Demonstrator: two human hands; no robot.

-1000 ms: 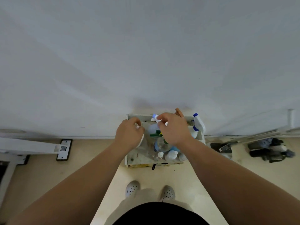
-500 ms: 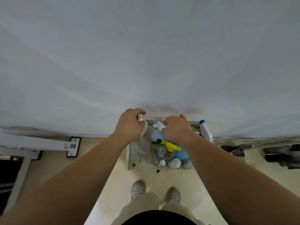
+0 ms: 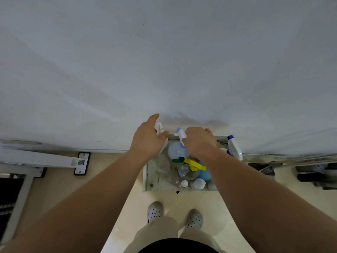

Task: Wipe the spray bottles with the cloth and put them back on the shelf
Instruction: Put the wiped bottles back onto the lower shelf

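At the shelf's (image 3: 155, 170) far left corner: white bottle (image 3: 160, 127), upright.
Left hand (image 3: 146, 140): over the white bottle. The forefinger is stretched straight and the thumb spread apart, with the bottle's neck between them. Whether the hidden fingers hold the body I cannot tell.
Right hand (image 3: 198, 142): at the far edge, fingers curled round the neck of the pale bottle (image 3: 177, 151), whose blue-tipped nozzle sticks out left of the knuckles.
Middle of shelf: clear bottle (image 3: 187, 172) with a green and yellow trigger. A blue bottle (image 3: 206, 175) stands just beside it on the right.
Far right corner: spray bottle (image 3: 235, 149) with blue trim, tilted.
Near edge: small bottles (image 3: 197, 183) in a row.
Floor (image 3: 175, 199): two white shoes (image 3: 155, 211) before the shelf.
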